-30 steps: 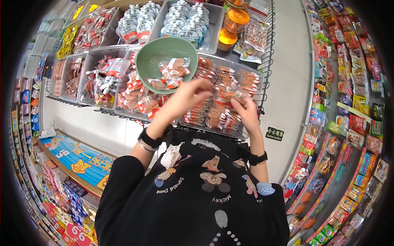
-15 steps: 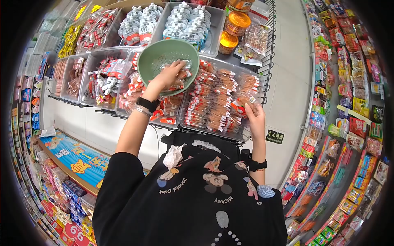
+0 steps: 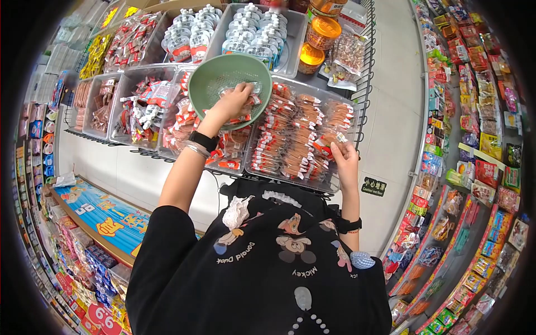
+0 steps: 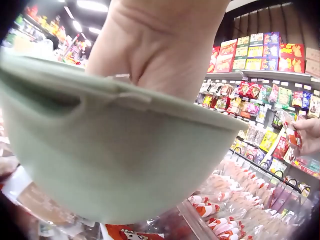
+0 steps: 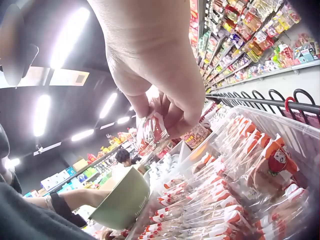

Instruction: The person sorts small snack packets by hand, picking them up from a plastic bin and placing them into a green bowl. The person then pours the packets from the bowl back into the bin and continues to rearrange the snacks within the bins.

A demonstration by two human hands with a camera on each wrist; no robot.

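A green plastic basket [image 3: 204, 84] with a perforated inside stands tilted over the trays, with several clear-wrapped snacks in it. My left hand [image 3: 233, 104] reaches over its near rim, fingers down among the snacks. In the left wrist view the basket's wall [image 4: 125, 155] hides those fingers, so I cannot tell whether they grip anything. My right hand [image 3: 347, 159] pinches a clear snack packet [image 3: 333, 142] with red on its wrapper, above the right side of a clear tray. That packet [image 5: 152, 131] hangs from thumb and fingers in the right wrist view.
Rows of brown snacks in clear wrappers [image 3: 298, 125] fill the clear tray [image 3: 329, 187]. Behind the basket, spouted pouches [image 3: 248, 33] fill another tray. Orange-lidded jars [image 3: 322, 32] stand at the back right. A black wire rail [image 3: 365, 84] edges the display.
My left hand has moved left from beside the right hand into the basket, and its fingers have shifted slightly there. The right hand has moved a little right and lower with the packet.
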